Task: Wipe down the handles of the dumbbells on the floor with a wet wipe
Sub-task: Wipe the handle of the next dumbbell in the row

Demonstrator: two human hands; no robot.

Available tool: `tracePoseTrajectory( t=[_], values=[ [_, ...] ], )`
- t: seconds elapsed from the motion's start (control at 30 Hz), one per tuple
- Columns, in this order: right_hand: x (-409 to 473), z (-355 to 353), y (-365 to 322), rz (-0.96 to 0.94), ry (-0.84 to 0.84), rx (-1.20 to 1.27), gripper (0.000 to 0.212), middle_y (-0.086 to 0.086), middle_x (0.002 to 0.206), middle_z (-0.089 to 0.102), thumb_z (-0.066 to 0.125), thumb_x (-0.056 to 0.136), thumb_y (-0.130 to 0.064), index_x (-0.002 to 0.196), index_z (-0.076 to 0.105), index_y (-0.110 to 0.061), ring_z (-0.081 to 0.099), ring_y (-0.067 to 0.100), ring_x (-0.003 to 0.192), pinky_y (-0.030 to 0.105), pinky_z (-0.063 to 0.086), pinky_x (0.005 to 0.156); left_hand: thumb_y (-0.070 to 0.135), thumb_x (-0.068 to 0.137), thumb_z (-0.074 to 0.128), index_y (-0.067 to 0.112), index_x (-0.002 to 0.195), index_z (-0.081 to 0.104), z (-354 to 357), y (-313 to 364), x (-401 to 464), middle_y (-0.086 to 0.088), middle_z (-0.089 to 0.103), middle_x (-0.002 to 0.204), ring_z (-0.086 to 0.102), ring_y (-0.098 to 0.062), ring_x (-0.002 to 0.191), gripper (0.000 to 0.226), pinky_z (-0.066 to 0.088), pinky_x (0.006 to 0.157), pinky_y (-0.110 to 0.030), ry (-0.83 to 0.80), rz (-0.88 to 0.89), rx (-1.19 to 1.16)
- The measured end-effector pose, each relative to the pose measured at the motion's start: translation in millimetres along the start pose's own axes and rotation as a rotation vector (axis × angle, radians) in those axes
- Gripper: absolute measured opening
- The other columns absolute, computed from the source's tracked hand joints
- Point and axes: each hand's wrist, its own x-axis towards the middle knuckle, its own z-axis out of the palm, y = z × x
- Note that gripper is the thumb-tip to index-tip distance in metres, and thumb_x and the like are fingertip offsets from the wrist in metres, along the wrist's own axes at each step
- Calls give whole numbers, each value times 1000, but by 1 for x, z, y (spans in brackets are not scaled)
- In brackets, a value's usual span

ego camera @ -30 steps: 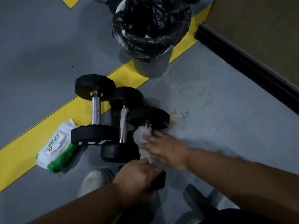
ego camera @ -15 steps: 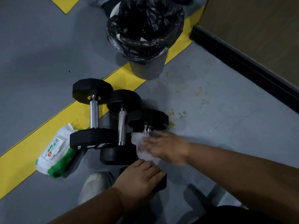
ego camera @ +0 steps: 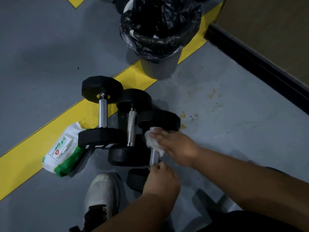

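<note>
Three black dumbbells lie side by side on the grey floor (ego camera: 50,56), their chrome handles running roughly away from the camera. The left dumbbell (ego camera: 102,114) rests across a yellow floor stripe (ego camera: 30,144); the middle dumbbell (ego camera: 131,128) touches it, and the right dumbbell (ego camera: 158,121) sits against the middle one, set a little nearer the person.

The right hand (ego camera: 175,146) presses a crumpled white wet wipe (ego camera: 153,141) around the upper part of the right dumbbell's handle (ego camera: 154,159), just below the far weight head. Its grip is clenched on the wipe, fingers curled over the bar and pointing left. A short bare stretch of chrome shows below the wipe.

The left hand (ego camera: 161,178) lies at the near end of the same dumbbell, over the near weight head, with its fingertips (ego camera: 157,166) touching the bottom of the handle. Whether its grip is fully clenched around anything cannot be told, as the back of the hand hides the palm.

A white and green wet wipe pack (ego camera: 61,149) lies on the yellow stripe, just beside the left dumbbell's near head. A grey bin lined with a black bag (ego camera: 158,30) stands beyond the dumbbells, on the stripe. A pale sneaker (ego camera: 102,193) is planted on the floor near the bottom edge, left of the left forearm. Yellowish stains (ego camera: 212,92) mark the floor to the right.
</note>
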Motion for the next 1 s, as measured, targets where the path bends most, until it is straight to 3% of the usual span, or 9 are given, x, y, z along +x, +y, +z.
tracePoseTrajectory(
  t=[0.17, 0.23, 0.3, 0.4, 0.6, 0.7, 0.8, 0.9, 1.0],
  values=[
    [-34, -5, -12, -213, -86, 6, 49, -8, 154, 40, 49, 99, -23, 148, 44, -23, 21, 7, 148, 34, 24, 118, 10, 97, 44, -4, 124, 56, 6, -3, -2, -24, 59, 125, 42, -40, 124, 32, 36, 100, -53, 76, -2, -79],
    [-21, -15, -1, -213, -67, -32, 47, -6, 150, 47, 59, 95, -18, 141, 53, -22, 28, 9, 146, 38, 32, 115, 15, 81, 64, 3, 102, 68, 7, -9, -7, -17, 69, 101, 57, -36, 106, 25, 47, 88, -48, 157, 48, -85],
    [-9, -17, 8, -79, 10, 21, 49, 1, 150, 47, 62, 92, -11, 141, 53, -17, 38, 13, 142, 41, 43, 108, 23, 52, 81, 15, 68, 69, 12, -13, -9, -4, 66, 66, 62, -27, 73, 22, 52, 66, -37, 178, 70, -130],
    [-11, -9, -1, -16, 37, -16, 52, 2, 156, 39, 54, 97, -19, 148, 41, -19, 35, 16, 144, 44, 47, 100, 25, 36, 82, 20, 53, 61, 20, -17, -9, 3, 58, 52, 58, -21, 60, 27, 48, 56, -28, 289, 102, -188],
    [-36, 2, -26, -88, -91, -5, 62, -3, 156, 38, 55, 95, -27, 152, 30, -28, 13, 6, 149, 38, 40, 108, 28, 41, 78, 21, 56, 63, 23, -25, -9, 7, 60, 58, 61, -18, 68, 22, 44, 56, -28, 421, 148, -249],
    [-13, -18, -14, -106, -148, -83, 58, 2, 156, 38, 52, 95, -24, 151, 36, -21, 29, 14, 146, 39, 42, 106, 26, 50, 68, 23, 61, 62, 26, -34, -11, 8, 58, 61, 55, -19, 67, 13, 39, 57, -25, 492, 224, -343],
    [8, -36, 3, -30, -99, -117, 56, 0, 158, 34, 55, 98, -25, 151, 37, -21, 44, 14, 137, 37, 49, 97, 31, 67, 61, 25, 78, 66, 32, -51, -18, 10, 63, 76, 53, -16, 75, 13, 37, 62, -26, 533, 273, -434],
    [6, -23, -4, -65, -82, -103, 59, 4, 157, 35, 59, 95, -20, 150, 38, -19, 40, 18, 140, 36, 47, 99, 42, 85, 61, 23, 102, 70, 40, -61, -24, 10, 67, 93, 55, -18, 81, 27, 42, 66, -33, 568, 303, -440],
    [-15, -6, -23, -120, -205, -11, 59, 1, 162, 25, 51, 98, -29, 152, 28, -25, 24, 15, 148, 40, 37, 110, 42, 88, 62, 17, 110, 70, 43, -61, -21, 2, 68, 99, 57, -23, 86, 34, 44, 72, -35, 607, 332, -366]
  ],
)
